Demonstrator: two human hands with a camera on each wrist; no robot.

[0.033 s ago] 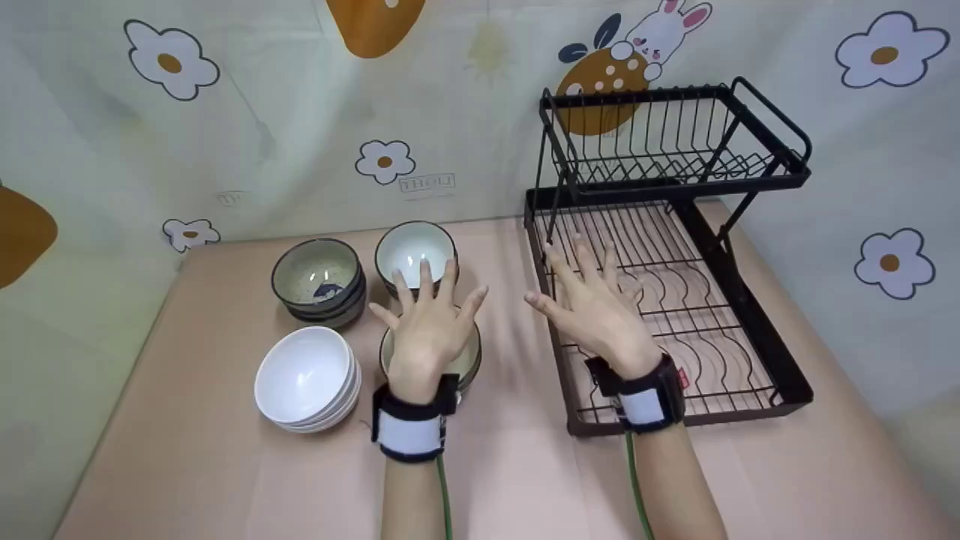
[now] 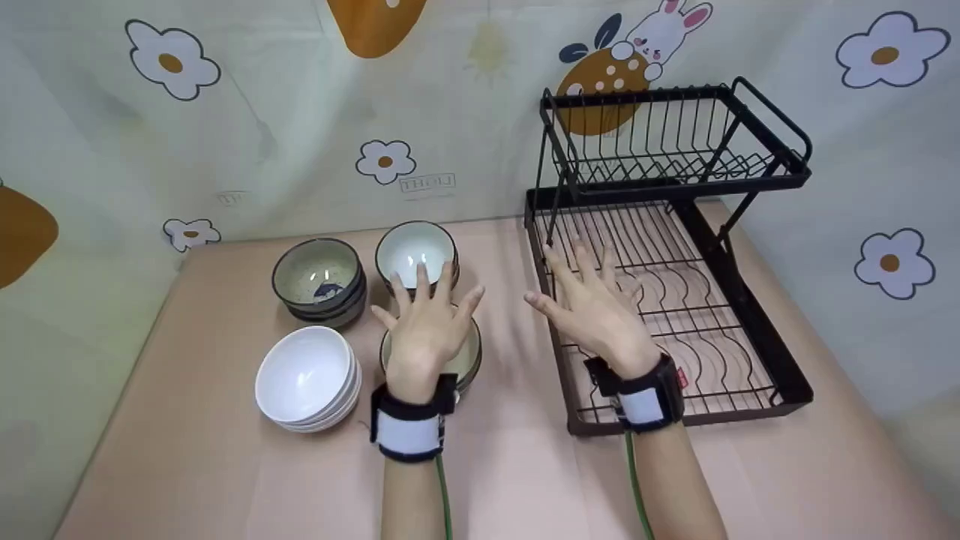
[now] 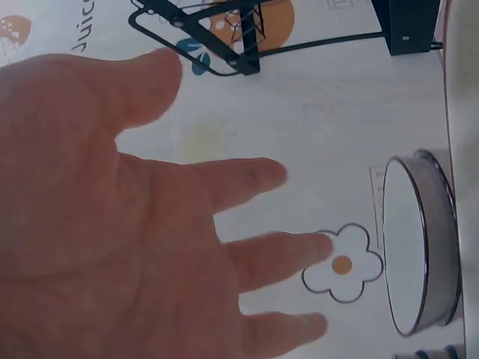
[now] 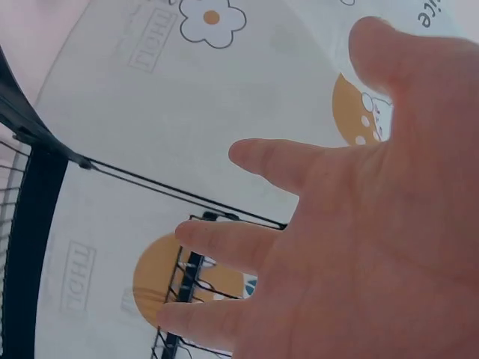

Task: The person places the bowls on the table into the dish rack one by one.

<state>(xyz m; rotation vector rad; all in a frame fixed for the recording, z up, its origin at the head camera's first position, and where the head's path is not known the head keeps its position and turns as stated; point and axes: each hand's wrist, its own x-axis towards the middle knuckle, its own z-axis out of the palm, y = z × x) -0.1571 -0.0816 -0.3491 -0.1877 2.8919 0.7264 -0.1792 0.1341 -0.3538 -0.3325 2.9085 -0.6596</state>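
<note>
Left hand (image 2: 426, 322) hovered flat, fingers spread, over a dark-rimmed bowl (image 2: 466, 358); right hand (image 2: 596, 311), fingers splayed too, hung above the dish rack (image 2: 757, 330).

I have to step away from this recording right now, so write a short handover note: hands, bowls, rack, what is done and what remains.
Left hand: open, fingers spread, holding nothing, above the rimmed bowl nearest the table's middle.
Right hand: open, empty, over the near-left part of the dish rack.
Bowls: white stack front left, speckled stack behind it, white-lined bowl at the back.
Done: nothing shows in the rack; both tiers hold no dishes.
Left: all bowls are on the table, none gripped.
</note>
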